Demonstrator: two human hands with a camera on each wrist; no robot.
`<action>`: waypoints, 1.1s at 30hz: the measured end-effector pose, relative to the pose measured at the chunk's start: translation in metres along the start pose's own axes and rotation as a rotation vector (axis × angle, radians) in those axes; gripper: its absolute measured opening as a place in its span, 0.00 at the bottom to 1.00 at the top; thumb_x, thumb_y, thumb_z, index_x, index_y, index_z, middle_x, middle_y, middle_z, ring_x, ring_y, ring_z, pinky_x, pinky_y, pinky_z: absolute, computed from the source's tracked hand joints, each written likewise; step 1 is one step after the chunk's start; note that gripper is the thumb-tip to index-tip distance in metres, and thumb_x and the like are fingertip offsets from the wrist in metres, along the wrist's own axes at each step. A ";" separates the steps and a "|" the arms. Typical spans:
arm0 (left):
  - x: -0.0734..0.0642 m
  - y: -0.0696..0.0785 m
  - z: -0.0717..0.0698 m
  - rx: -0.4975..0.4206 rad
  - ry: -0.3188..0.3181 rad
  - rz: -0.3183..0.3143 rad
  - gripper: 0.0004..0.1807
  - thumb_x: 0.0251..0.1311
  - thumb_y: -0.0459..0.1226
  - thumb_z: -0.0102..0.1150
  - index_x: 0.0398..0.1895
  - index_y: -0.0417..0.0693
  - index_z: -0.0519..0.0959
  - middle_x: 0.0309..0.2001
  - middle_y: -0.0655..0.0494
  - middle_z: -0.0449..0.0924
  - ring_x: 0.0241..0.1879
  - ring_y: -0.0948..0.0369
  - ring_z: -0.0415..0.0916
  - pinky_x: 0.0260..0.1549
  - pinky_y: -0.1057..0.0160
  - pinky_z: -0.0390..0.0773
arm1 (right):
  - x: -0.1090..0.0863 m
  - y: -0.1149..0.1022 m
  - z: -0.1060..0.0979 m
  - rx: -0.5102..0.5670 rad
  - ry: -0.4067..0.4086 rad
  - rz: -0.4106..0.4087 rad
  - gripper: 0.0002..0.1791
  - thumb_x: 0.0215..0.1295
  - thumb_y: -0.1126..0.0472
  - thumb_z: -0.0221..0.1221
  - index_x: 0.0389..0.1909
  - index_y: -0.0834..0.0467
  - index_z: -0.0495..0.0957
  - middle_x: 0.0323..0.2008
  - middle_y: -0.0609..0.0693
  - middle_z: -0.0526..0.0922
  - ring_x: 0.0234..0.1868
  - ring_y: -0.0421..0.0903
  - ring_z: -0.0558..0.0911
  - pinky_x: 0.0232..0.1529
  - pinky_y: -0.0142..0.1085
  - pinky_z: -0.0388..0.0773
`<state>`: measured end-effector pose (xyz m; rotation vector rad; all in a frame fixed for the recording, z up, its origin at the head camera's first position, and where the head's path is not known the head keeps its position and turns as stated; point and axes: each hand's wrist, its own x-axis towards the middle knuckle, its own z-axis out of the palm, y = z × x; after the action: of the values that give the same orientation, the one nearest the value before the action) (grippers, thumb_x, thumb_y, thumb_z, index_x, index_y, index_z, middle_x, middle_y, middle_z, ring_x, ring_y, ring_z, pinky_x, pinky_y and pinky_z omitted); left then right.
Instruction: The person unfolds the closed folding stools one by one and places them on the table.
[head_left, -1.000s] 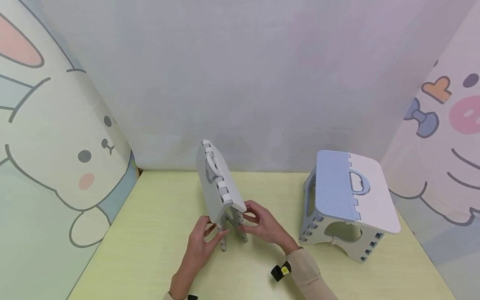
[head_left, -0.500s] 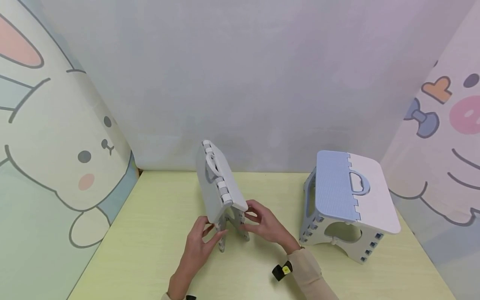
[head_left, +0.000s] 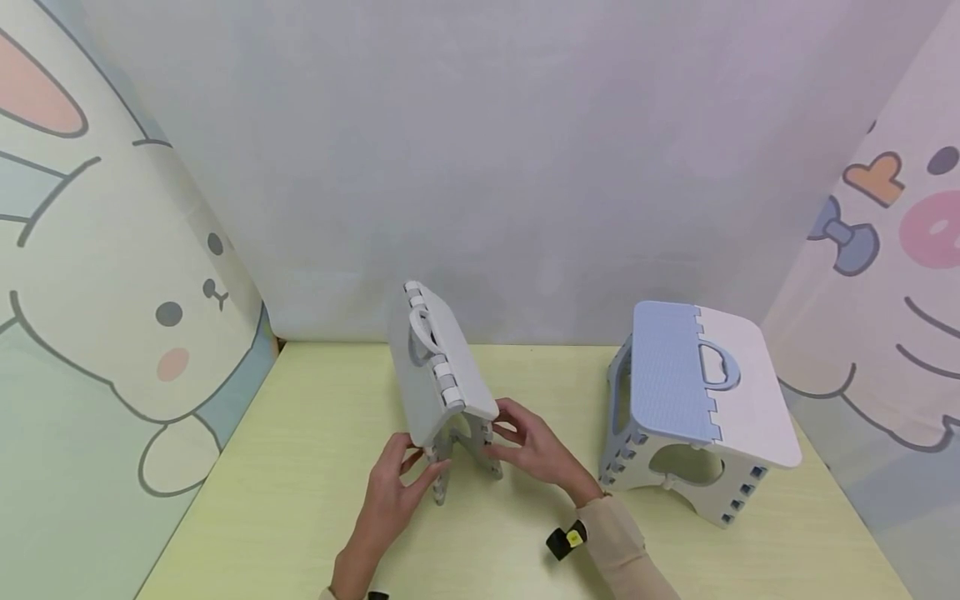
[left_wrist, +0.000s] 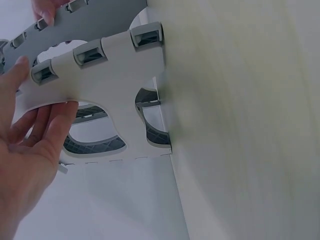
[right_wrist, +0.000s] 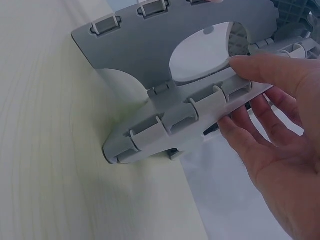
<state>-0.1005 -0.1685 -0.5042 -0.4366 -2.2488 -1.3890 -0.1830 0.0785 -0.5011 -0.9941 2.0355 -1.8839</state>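
A grey-and-white folding stool [head_left: 467, 367] stands half unfolded on the table, its two top halves sloping down from a raised handle [head_left: 422, 332]. My left hand [head_left: 390, 492] holds its left leg panel; in the left wrist view the fingers [left_wrist: 59, 122] reach through the cut-out, with the thumb on the outer edge. On the other side, my right hand [head_left: 536, 450] grips the right leg panel. The right wrist view shows that thumb [right_wrist: 260, 67] over the hinged edge and the fingers beneath. The front leg panel is bent inward between the two sides.
To the right stands a fully unfolded blue-and-white stool [head_left: 667, 367] with a handle in its top. Both stools are on a pale yellow table [head_left: 300, 450]. A whitish backdrop [head_left: 525, 167] rises behind, and cartoon-printed panels [head_left: 112, 333] flank the table.
The stool's legs and top halves have spread slightly wider. My left hand has shifted a little left and my right hand a little right, both still holding the leg panels.
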 end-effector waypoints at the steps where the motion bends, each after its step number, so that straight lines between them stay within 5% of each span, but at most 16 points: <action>1: 0.000 0.000 0.000 -0.001 0.000 -0.004 0.27 0.56 0.29 0.75 0.57 0.47 0.76 0.52 0.58 0.77 0.52 0.61 0.77 0.47 0.52 0.85 | 0.000 0.000 0.000 -0.003 -0.001 -0.002 0.31 0.65 0.69 0.69 0.67 0.56 0.71 0.63 0.53 0.75 0.64 0.50 0.76 0.68 0.40 0.71; 22: 0.000 -0.006 -0.007 0.006 0.015 0.049 0.30 0.52 0.25 0.76 0.58 0.45 0.76 0.52 0.55 0.77 0.52 0.63 0.77 0.46 0.54 0.85 | 0.001 0.000 -0.004 0.015 0.007 0.029 0.31 0.64 0.69 0.69 0.67 0.53 0.72 0.62 0.51 0.77 0.65 0.53 0.76 0.68 0.39 0.70; 33: 0.001 -0.005 -0.011 0.008 0.016 0.017 0.27 0.53 0.26 0.76 0.56 0.44 0.76 0.52 0.56 0.77 0.52 0.64 0.76 0.47 0.52 0.85 | 0.001 0.001 -0.006 0.015 0.017 0.021 0.31 0.65 0.69 0.69 0.67 0.55 0.72 0.62 0.52 0.76 0.66 0.54 0.75 0.68 0.40 0.70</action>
<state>-0.1009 -0.1805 -0.5029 -0.4396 -2.2318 -1.3697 -0.1877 0.0830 -0.5006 -0.9521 2.0301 -1.9009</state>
